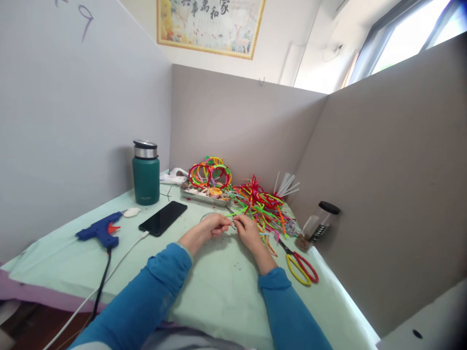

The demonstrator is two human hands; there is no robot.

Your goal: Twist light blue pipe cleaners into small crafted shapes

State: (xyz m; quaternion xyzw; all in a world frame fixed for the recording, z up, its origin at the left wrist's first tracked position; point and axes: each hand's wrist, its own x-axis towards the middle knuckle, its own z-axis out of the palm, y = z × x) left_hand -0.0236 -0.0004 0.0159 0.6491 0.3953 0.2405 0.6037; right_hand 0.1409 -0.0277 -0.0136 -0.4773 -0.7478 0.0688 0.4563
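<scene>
Fingertips: left hand and right hand are pinching a thin strand between them at frame centre; its ends are too small to tell.
Wire loop: is arching left to right just beyond the left hand, the nearer; any join to the strand is staying hidden.
Pipe cleaners: are sprawling right of centre, beyond the right hand.
Scissors: are lying lower right.

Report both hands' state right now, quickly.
Left hand: closed, fingertips pinched together; anything held is too small to identify.
Right hand: closed, fingertips pinched beside the left's; anything held cannot be told.
</scene>
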